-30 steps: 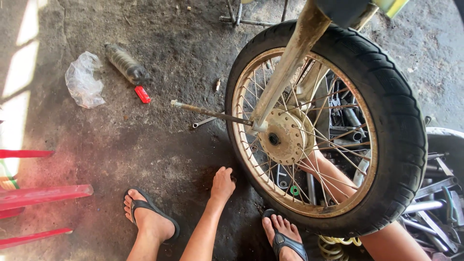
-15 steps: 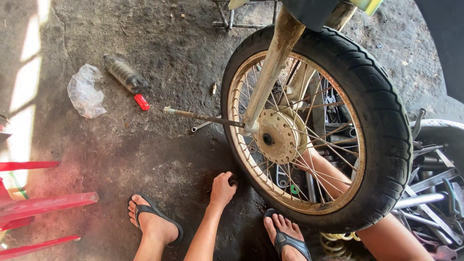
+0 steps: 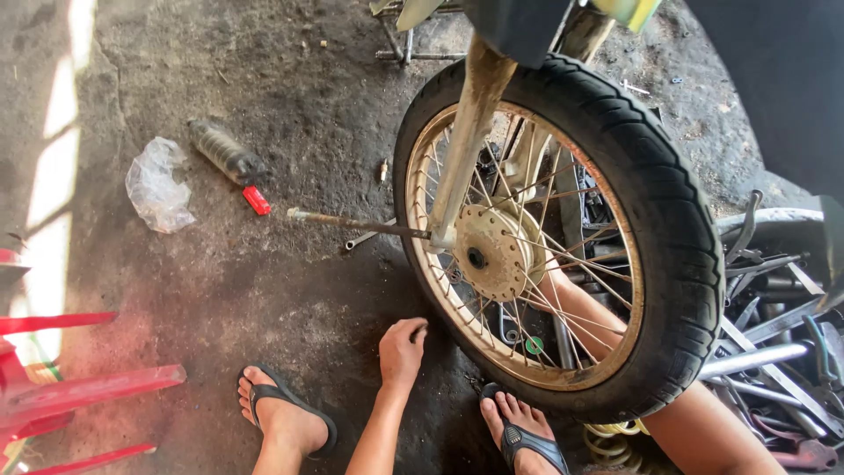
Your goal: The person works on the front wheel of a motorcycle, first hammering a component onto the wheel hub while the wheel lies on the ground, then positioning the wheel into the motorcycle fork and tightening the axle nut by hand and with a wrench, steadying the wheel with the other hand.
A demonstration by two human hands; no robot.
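Oily concrete floor (image 3: 264,290). Left hand (image 3: 402,352), fingers curled, grip unclear, at wheel (image 3: 563,237) 7 o'clock; right hand hidden behind spokes, steadying.

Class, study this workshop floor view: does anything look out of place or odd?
Yes: the axle rod juts sideways, half pulled from the wheel hub. A plastic bottle lies on its side beside a crumpled bag on the floor.

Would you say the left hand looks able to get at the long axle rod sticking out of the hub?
Probably yes: the left hand rests on the floor below the axle rod, with only bare concrete between them.
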